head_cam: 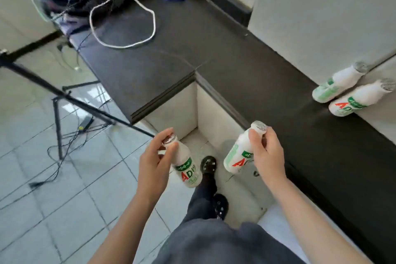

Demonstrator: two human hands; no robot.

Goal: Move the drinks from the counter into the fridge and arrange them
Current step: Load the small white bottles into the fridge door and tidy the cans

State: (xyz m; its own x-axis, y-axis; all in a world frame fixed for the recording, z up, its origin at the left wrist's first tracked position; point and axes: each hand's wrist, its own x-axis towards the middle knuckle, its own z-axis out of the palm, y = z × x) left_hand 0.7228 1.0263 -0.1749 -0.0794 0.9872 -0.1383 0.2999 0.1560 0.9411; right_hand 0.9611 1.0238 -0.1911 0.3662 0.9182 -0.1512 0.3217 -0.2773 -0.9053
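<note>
The person stands at the inner corner of the dark counter (192, 38) with a drink in each hand, both held out over the tiled floor (64, 199) and not over the worktop. The left hand (154, 163) has its thumb and fingers curled round the neck of the left bottle (186, 165), just under the foil cap, so the labelled body hangs below and tips a little to the right. The right hand (267, 156) pinches the right bottle (237, 154) the same way, high at the neck, with the base swung inward. Gripping by the narrow neck looks like a sensible choice to me. It needs only a few fingers, and it leaves each base free to be set down upright on a shelf. Taking two at once would also halve the trips. Two more drinks stand on the counter at the far right, close to the pale wall: the rear counter bottle (336, 85) and, just beside it, the front counter bottle (355, 98), both within easy reach for the next trip. A white cable (128, 17) loops across the far end of the counter, well apart from the drinks, and a tripod (64, 96) stands on the floor to the left. I cannot pick out the fridge from here.
</note>
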